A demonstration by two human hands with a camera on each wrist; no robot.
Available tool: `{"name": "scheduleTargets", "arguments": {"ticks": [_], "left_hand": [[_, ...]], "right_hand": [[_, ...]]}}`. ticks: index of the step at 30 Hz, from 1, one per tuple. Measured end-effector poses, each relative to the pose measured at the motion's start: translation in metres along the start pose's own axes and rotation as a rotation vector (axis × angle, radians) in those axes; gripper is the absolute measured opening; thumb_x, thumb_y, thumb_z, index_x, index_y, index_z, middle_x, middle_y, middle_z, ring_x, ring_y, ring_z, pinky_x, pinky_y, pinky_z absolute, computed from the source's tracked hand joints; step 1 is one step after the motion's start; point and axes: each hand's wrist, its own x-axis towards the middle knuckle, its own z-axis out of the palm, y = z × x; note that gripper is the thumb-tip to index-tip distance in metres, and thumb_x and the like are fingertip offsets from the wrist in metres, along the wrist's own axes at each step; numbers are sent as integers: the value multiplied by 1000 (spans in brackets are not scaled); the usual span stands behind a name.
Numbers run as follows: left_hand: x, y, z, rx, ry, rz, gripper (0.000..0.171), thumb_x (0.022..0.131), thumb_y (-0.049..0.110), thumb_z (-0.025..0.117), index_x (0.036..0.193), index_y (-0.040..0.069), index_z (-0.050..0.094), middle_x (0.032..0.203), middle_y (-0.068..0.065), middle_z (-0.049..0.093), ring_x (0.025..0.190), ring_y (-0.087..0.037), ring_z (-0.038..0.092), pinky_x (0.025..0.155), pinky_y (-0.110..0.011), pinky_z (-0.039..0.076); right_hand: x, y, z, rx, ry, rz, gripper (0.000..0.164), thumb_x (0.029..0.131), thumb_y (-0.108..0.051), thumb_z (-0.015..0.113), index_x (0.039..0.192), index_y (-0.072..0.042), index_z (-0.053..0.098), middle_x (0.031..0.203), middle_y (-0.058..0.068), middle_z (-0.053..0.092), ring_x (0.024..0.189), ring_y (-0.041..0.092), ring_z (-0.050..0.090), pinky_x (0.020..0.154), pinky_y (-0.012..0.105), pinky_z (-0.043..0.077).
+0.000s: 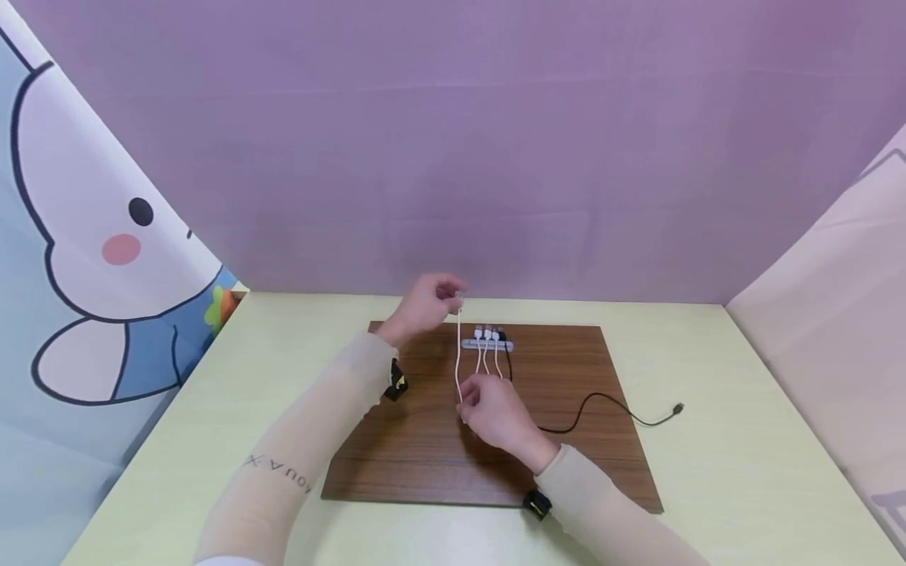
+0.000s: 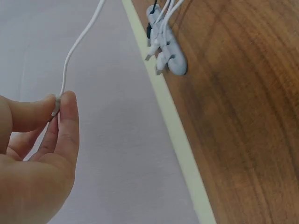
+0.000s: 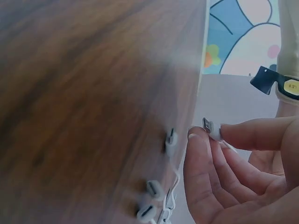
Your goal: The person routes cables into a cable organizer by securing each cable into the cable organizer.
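A white charging cable is stretched between my two hands above the board. My left hand pinches its upper end between thumb and fingers; in the left wrist view the plug is mostly covered. My right hand pinches the connector at the lower end, its metal tip pointing out past the fingertips. Right of this cable lies a grey cable holder, with several white cables and a black one in its slots. Loose white connectors lie on the board near the right hand.
The wood-grain board lies on a pale yellow table. A black cable runs off the board's right side, its plug on the table. A purple cloth hangs behind, and a cartoon-print cloth at left.
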Motion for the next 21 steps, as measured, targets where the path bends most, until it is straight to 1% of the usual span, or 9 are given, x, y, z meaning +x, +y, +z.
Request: {"name": "scheduleTargets", "arguments": {"ticks": [3, 5, 8, 11, 17, 21], "left_hand": [[-1, -1, 3, 3, -7, -28, 29, 97, 1, 64, 125, -1, 65, 109, -13, 66, 97, -27, 65, 81, -37, 57], [0, -4, 6, 12, -5, -35, 28, 96, 1, 64, 124, -2, 65, 109, -13, 66, 98, -28, 66, 81, -37, 58], [3, -9, 9, 44, -2, -37, 27, 96, 2, 65, 122, -2, 66, 109, -13, 67, 100, -28, 66, 81, -35, 58], [6, -14, 13, 73, -1, -36, 26, 96, 2, 65, 121, -2, 67, 111, -12, 67, 102, -28, 64, 81, -34, 57], [12, -23, 23, 117, 23, -35, 23, 96, 3, 66, 118, -1, 68, 111, -13, 67, 104, -28, 63, 83, -36, 56], [15, -29, 31, 149, 34, -34, 21, 96, 2, 65, 116, -1, 69, 110, -13, 67, 103, -28, 63, 84, -37, 55]], "right_hand": [[0, 3, 1, -70, 11, -11, 9, 89, -3, 72, 98, 0, 71, 74, -2, 63, 61, 11, 56, 56, 28, 49], [-1, 4, 2, -114, 21, -20, 6, 89, -4, 73, 94, -2, 71, 73, -3, 63, 63, 11, 55, 58, 27, 48], [-2, 3, 3, -148, 17, -7, 4, 89, -5, 73, 92, -3, 71, 72, -3, 62, 63, 11, 56, 58, 28, 49], [-3, 0, 2, -175, 1, 26, 2, 91, -6, 72, 91, -4, 72, 72, -2, 61, 62, 13, 56, 55, 28, 48], [-5, -6, -1, -180, -30, 89, 9, 93, -3, 68, 85, -6, 68, 70, 2, 59, 56, 16, 56, 48, 30, 47], [-4, -8, 0, -231, -37, 96, 14, 93, -3, 68, 81, -9, 63, 69, 3, 58, 54, 16, 56, 46, 30, 47]]}}
